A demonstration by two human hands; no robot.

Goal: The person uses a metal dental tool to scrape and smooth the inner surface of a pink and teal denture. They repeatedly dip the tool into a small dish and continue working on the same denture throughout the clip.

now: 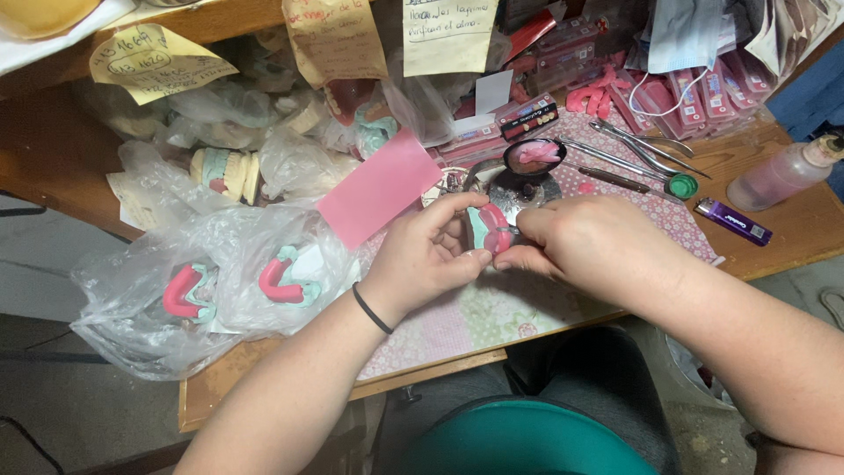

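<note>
Over the cluttered surface [774, 237], working a dental cast [489, 230].
Left hand [428, 251] gripping the cast; right hand [591, 242] pinching it, beside a pink wax sheet [380, 187].

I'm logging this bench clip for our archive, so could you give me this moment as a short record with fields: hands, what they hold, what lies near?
left hand: left hand grips the dental cast, a teal model with a pink wax rim, from the left side
right hand: right hand pinches the same cast from the right
wrist: black band on the left wrist
left of hands: clear plastic bag holding two more pink-and-teal casts
behind hands: pink sheet, small dark bowl, metal tools
right side: purple lighter, plastic squeeze bottle
surface: patterned cloth on a wooden bench
</note>
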